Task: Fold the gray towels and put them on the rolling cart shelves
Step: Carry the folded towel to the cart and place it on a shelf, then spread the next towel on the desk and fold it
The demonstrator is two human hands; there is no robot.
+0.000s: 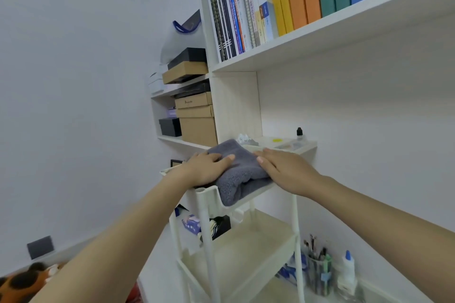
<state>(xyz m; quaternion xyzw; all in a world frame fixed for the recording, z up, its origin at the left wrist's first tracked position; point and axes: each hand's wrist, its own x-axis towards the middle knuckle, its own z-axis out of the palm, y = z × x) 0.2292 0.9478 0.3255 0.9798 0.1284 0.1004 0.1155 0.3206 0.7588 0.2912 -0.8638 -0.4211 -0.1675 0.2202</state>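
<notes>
A folded gray towel (242, 174) lies on the top shelf of a cream rolling cart (209, 229); its near end hangs over the shelf's front rim. My left hand (209, 167) lies flat on the towel's left side, fingers straight. My right hand (283, 167) rests flat along the towel's right edge, fingers extended toward the towel's middle. The cart's middle shelf (246, 248) shows below with no towel on it.
A white bookcase (320, 39) with rows of books stands behind the cart. Cardboard and black boxes (194, 115) fill shelves to the left. A small black-capped bottle (299, 133) sits on a ledge. A pen cup (318, 273) and glue bottle (346, 270) stand lower right.
</notes>
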